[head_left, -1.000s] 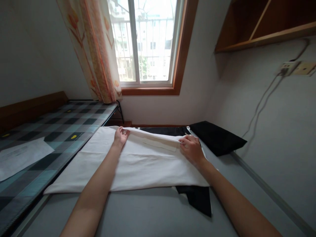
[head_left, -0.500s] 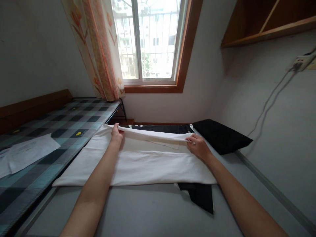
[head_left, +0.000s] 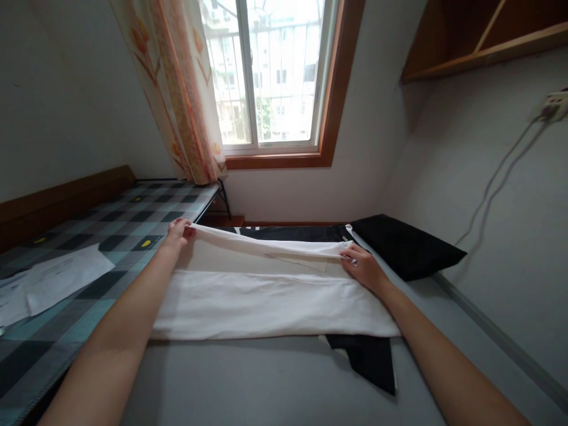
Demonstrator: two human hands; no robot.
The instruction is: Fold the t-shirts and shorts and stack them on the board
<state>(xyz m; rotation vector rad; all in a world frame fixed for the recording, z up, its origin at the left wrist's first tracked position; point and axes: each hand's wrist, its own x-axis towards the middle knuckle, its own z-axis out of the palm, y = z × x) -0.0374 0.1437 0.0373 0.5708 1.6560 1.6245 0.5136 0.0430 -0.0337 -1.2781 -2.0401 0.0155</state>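
The left hand [head_left: 181,229] had moved outward, toward the frame's left, along the far edge of the white cloth [head_left: 275,302] at mid-frame. It and the right hand [head_left: 362,266] each pinched that edge, leaving a wider span held between them.

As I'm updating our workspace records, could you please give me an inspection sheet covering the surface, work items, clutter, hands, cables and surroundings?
Surface: grey work surface, partly covered by fabric.
Work items: white fabric lies spread out; black fabric pokes out beneath its near edge. Whether they are one piece cannot be told.
Clutter: printed papers on the checked mattress at left.
Hands: left hand and right hand grip opposite ends of the white fabric's far edge.
Cables: cord hanging from the wall socket at right.
Surroundings: window ahead, floral curtain, wooden shelf upper right.
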